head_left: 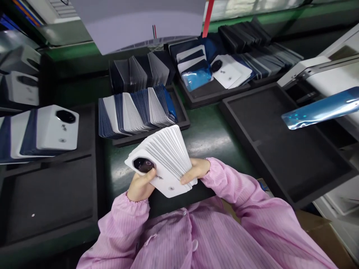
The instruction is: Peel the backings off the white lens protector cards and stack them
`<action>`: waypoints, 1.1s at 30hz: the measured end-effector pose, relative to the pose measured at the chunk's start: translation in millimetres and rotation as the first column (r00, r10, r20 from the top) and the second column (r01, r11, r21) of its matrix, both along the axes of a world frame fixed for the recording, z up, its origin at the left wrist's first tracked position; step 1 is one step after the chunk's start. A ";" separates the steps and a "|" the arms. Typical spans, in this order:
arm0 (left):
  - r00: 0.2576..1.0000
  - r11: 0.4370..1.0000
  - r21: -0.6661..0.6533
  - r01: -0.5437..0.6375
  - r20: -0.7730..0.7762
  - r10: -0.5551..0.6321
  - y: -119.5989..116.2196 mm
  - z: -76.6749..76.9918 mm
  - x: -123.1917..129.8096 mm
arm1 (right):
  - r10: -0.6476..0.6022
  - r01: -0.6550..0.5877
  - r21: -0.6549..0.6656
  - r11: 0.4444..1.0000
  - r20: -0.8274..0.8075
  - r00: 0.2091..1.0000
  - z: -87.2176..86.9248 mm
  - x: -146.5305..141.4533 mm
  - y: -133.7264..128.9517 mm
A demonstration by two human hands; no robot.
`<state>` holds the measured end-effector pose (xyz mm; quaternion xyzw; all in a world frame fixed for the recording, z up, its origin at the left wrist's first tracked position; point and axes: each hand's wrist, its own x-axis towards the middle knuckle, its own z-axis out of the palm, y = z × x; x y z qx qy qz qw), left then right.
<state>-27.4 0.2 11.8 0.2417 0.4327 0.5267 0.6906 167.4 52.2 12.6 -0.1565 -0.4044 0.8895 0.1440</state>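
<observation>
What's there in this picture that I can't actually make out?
All in the head view:
Left hand: most fingers hidden behind the white panels.
Front panel: small marks too tiny to read.
Hanging sheet: top cut off by frame.
Blue strip: cut off at right edge.

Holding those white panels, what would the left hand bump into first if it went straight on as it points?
Likely the dark tray of blue and white panels, just beyond the fanned white panels in the left hand; relative height is unclear.

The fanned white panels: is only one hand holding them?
No, the left hand and right hand both grip them.
</observation>
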 end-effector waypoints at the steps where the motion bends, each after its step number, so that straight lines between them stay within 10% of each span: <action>1: 1.000 1.000 0.018 0.005 -0.002 -0.005 -1.3 -0.6 -0.2 | -0.001 -0.001 0.084 0.996 0.022 1.000 -0.1 2.1 0.7; 6: 0.999 0.994 0.105 0.032 -0.017 -0.030 -7.4 -11.8 -5.3 | 0.041 -0.072 0.380 0.922 0.088 0.995 -3.0 9.6 3.8; 18: 0.998 0.986 0.158 0.060 0.012 -0.062 -7.1 -16.2 -6.8 | 0.059 -0.071 0.492 0.868 0.040 0.997 -1.8 7.1 -1.5; 33: 0.978 0.978 0.203 0.042 -0.209 0.002 -14.8 -21.1 -8.2 | 0.039 -0.023 0.221 0.975 -0.067 0.997 -3.4 3.3 -5.3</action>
